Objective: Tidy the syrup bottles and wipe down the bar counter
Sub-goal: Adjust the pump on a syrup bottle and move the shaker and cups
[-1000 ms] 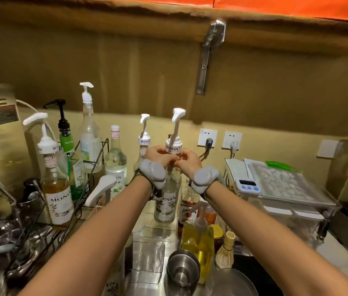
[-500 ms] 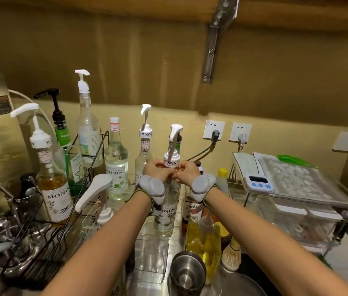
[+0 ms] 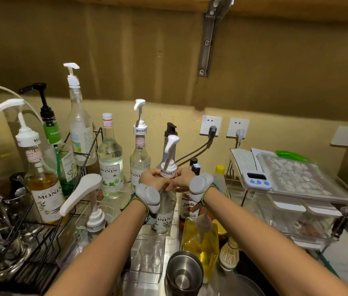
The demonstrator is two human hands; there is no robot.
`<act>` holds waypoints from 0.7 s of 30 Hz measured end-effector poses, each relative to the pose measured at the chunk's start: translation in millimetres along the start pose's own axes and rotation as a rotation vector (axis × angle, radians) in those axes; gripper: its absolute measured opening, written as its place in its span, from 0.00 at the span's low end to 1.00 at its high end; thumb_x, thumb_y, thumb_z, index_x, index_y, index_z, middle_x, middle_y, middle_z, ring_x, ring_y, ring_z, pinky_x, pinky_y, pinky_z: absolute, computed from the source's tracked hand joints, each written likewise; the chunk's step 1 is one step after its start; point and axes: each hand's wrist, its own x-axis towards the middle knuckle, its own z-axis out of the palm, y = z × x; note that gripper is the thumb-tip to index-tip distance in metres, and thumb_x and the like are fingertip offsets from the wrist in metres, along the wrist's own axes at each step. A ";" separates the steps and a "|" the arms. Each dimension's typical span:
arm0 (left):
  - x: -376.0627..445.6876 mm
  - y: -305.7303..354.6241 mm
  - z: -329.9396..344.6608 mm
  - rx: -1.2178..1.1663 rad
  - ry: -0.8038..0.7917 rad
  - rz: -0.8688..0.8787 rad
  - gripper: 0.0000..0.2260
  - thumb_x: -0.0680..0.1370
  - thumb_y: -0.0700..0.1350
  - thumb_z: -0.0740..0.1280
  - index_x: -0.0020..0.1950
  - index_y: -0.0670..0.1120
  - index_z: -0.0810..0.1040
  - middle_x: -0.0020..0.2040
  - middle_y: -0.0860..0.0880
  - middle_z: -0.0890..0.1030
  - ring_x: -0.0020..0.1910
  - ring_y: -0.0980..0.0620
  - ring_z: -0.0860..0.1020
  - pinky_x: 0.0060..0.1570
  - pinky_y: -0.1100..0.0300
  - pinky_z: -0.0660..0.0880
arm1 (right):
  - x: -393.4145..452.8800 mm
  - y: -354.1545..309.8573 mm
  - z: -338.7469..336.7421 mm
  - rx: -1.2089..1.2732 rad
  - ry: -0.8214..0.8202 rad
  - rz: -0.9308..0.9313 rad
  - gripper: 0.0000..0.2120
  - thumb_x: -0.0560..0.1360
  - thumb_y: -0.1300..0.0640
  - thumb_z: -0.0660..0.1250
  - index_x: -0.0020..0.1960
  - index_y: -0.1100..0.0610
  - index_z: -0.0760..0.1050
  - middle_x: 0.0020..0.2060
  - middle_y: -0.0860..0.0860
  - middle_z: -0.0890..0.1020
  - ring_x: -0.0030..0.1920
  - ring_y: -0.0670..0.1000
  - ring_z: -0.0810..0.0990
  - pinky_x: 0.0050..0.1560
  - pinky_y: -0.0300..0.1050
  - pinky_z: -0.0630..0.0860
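Head view: clear glass Monin syrup bottle with white pump (image 3: pixel 165 201) upright on the steel counter (image 3: pixel 147 283), long axis vertical, spout pointing up and right. Left hand (image 3: pixel 150 179) and right hand (image 3: pixel 181 179), both curled tight around its neck just under the pump collar, meeting from either side. One such bottle held; two hands on it.
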 end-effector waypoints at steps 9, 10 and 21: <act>5.9 -4.8 -0.6 -0.039 -0.022 -0.066 0.17 0.61 0.32 0.74 0.50 0.37 0.83 0.49 0.38 0.84 0.42 0.49 0.77 0.43 0.56 0.76 | 1.2 -1.4 -1.4 -0.012 -0.058 0.061 0.14 0.68 0.65 0.73 0.30 0.57 0.71 0.29 0.51 0.73 0.29 0.46 0.69 0.31 0.35 0.67; 7.7 -6.2 -0.1 -0.035 -0.013 -0.067 0.18 0.62 0.32 0.74 0.51 0.38 0.83 0.50 0.39 0.84 0.43 0.49 0.78 0.46 0.54 0.78 | 0.1 -1.2 -0.2 0.005 -0.055 0.069 0.14 0.69 0.66 0.72 0.30 0.57 0.71 0.29 0.52 0.73 0.29 0.47 0.69 0.30 0.35 0.67; 5.0 10.8 -6.2 0.018 -0.104 -0.188 0.13 0.68 0.32 0.72 0.52 0.36 0.80 0.55 0.37 0.81 0.46 0.49 0.74 0.48 0.53 0.78 | -5.6 -2.9 2.1 0.146 -0.034 0.126 0.15 0.70 0.66 0.71 0.31 0.58 0.69 0.31 0.51 0.74 0.33 0.48 0.72 0.37 0.38 0.71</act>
